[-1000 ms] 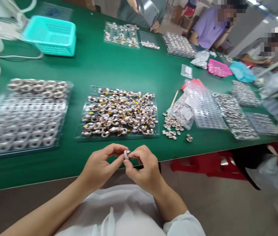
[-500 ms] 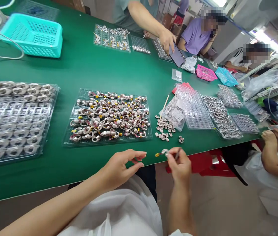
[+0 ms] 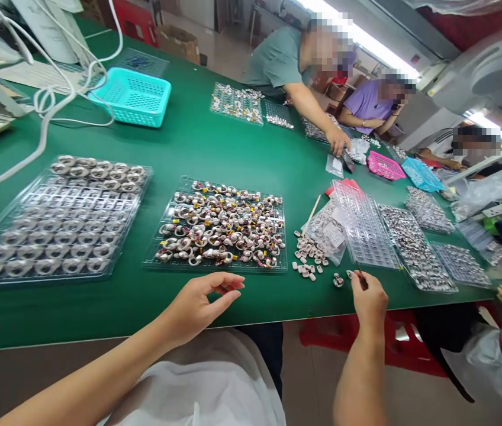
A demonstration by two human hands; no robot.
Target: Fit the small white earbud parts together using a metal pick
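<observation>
From where I stand, the person's left hand (image 3: 209,303) hovers over the front edge of the bench (image 3: 171,145), lower centre, thumb and fingers apart, with nothing visible between them. The right hand (image 3: 370,299), lower right of centre, pinches a slender dark tool (image 3: 361,280); a small pale piece (image 3: 349,274) sits at its fingertips, though I cannot tell whether it is gripped. Just left of that is one compact ring unit (image 3: 338,280), apart from the pale caps (image 3: 308,249) strewn nearby. At centre, ring pieces with yellow tabs (image 3: 221,255) crowd a clear tray (image 3: 153,262), so I'd judge plenty remains to handle. On the left, ring shells (image 3: 77,171) fill the upper rows of a compartment tray (image 3: 80,196); whether the paler rows lower down lie in it or show through, I can't say.
</observation>
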